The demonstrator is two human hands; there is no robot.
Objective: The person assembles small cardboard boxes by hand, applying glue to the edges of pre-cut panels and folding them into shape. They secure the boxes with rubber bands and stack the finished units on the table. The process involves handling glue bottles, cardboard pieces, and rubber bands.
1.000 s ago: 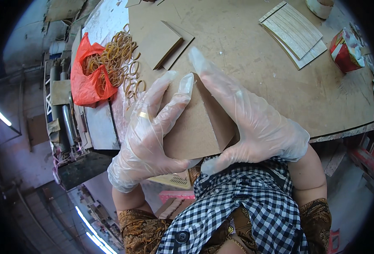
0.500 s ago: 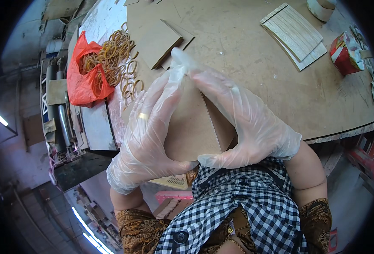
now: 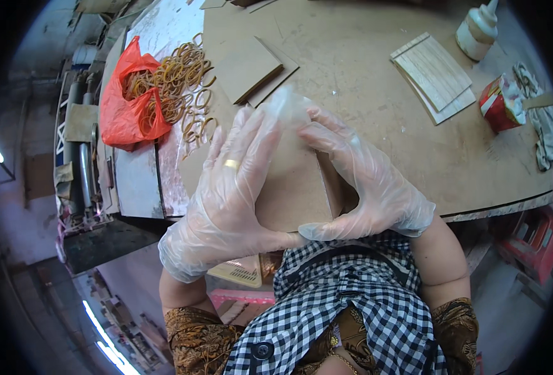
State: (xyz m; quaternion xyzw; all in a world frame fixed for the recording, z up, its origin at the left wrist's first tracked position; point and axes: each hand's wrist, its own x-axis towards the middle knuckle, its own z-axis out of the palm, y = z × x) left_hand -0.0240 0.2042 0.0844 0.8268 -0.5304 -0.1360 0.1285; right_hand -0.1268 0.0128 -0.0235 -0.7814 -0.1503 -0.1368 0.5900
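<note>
Head view: left hand [image 3: 223, 203] (nine o'clock) and right hand [image 3: 370, 187] (three o'clock) clasped the brown board form [image 3: 295, 194]. Its visible edge [image 3: 328, 181] ran roughly twelve-to-six.

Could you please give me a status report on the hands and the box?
Left hand and right hand around box, thumbs meeting at near edge. Box's far end hidden by fingers. Rubber bands off to the left, outside the grip.

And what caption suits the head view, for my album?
Gloved fingers of left hand and right hand hold brown fibreboard panels near rubber bands spilling from a red plastic bag.
</note>
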